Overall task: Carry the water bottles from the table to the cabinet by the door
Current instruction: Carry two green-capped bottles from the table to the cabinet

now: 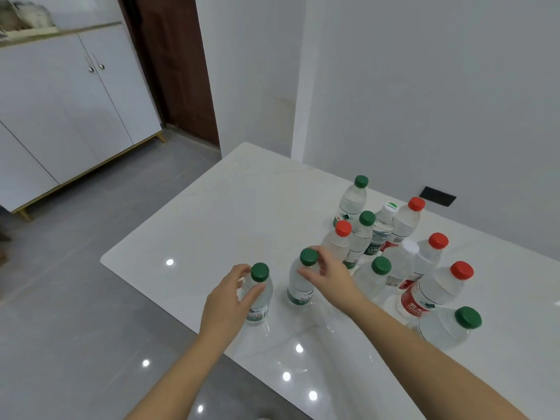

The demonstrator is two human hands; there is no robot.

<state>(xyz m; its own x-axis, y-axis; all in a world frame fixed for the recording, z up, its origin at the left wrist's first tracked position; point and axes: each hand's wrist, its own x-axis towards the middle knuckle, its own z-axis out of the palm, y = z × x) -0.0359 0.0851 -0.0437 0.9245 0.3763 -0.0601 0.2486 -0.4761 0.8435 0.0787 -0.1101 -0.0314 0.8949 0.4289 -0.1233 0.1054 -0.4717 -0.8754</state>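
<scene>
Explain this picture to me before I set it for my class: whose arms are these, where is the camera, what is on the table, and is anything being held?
There is no machine here. A person wears one wide-angle camera on the head, looking forward and down, so the two bare arms are the wearer's own. Plastic water bottles stand on the white table. The left hand curls its fingers round the first bottle, which has a green cap and is near the table's edge. The right hand does the same with the second bottle beside it. Both appear to be standing on the table, not yet lifted. To the right is a cluster of other bottles with green, red and white caps. Across the floor is the white cabinet, next to a dark door.
</scene>
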